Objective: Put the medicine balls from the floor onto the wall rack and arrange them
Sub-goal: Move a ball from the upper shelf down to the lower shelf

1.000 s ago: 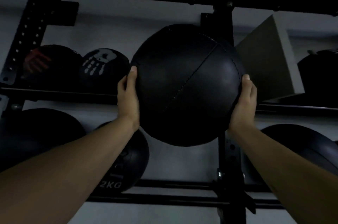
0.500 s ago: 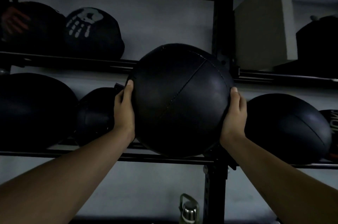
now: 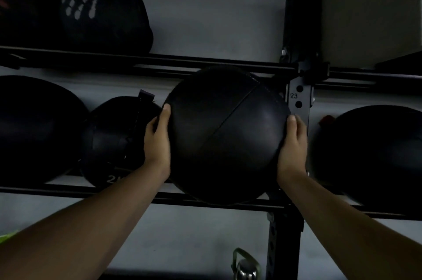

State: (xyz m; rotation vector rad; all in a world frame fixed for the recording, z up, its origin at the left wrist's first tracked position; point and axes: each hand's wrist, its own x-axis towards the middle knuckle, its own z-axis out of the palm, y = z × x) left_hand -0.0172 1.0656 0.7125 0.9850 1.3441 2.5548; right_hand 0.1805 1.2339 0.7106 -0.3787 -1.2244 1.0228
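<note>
A large black medicine ball (image 3: 225,135) with stitched seams sits at the lower shelf of the black wall rack (image 3: 205,203), between my two hands. My left hand (image 3: 157,140) presses its left side and my right hand (image 3: 292,145) presses its right side. The ball's underside is at the lower rails, just left of the rack's upright post (image 3: 298,101). To its left lies a smaller black ball marked 2KG (image 3: 114,142), close to my left hand. Whether the held ball rests fully on the rails I cannot tell.
A big black ball (image 3: 34,129) fills the lower shelf's far left, another (image 3: 370,156) lies right of the post. On the upper shelf sits a ball with a white hand print (image 3: 102,14) and a grey block (image 3: 370,12). A kettlebell (image 3: 246,266) stands on the floor below.
The ball has come down from upper-shelf height to the lower shelf and gone further in toward the wall. Both hands stayed on its sides throughout.
</note>
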